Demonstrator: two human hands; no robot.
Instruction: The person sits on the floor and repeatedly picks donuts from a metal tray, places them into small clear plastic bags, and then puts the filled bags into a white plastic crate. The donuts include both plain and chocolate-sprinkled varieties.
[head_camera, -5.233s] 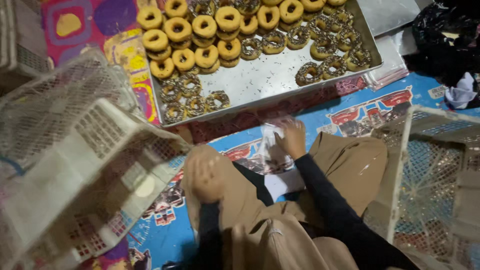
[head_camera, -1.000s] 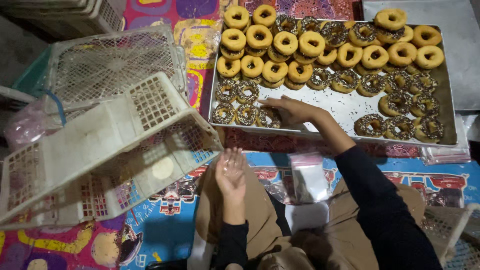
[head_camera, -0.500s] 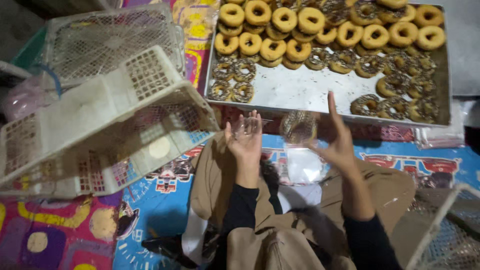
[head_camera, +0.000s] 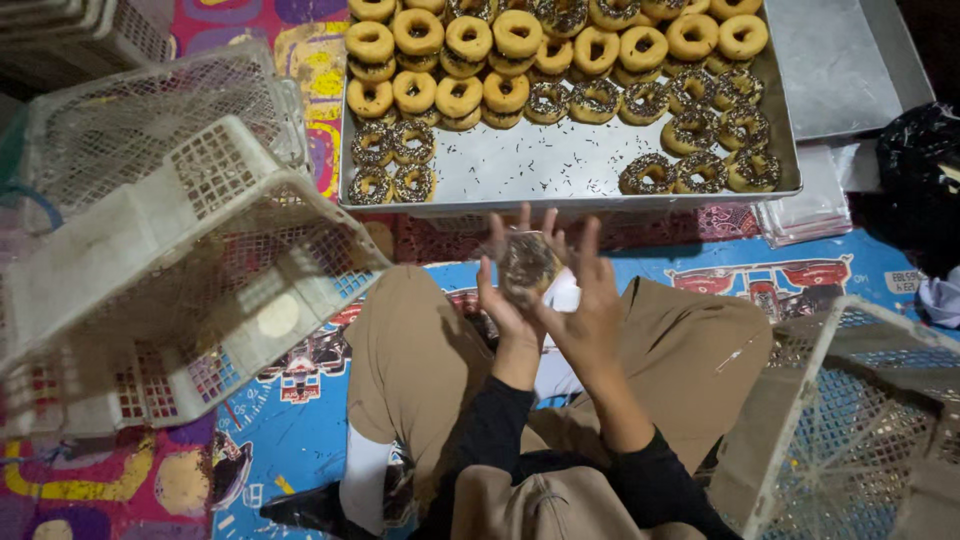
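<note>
My left hand (head_camera: 505, 285) and my right hand (head_camera: 590, 290) are raised together over my lap, both gripping a clear plastic bag with a chocolate-sprinkled doughnut (head_camera: 527, 262) inside. Just beyond them lies a metal tray (head_camera: 545, 170) holding rows of plain glazed doughnuts (head_camera: 470, 45) at the back and sprinkled doughnuts (head_camera: 700, 130) toward the front. I sit cross-legged in tan trousers (head_camera: 420, 360) with black sleeves.
A stack of white plastic mesh baskets (head_camera: 160, 270) leans at my left. Another mesh basket (head_camera: 850, 420) stands at my right. A pile of clear bags (head_camera: 815, 205) lies right of the tray, beside a second metal tray (head_camera: 850, 55). A colourful printed mat (head_camera: 290, 420) covers the floor.
My right hand took a sprinkled doughnut off the tray and drew back. Both hands have come together, and the doughnut now sits in the clear bag between them.
</note>
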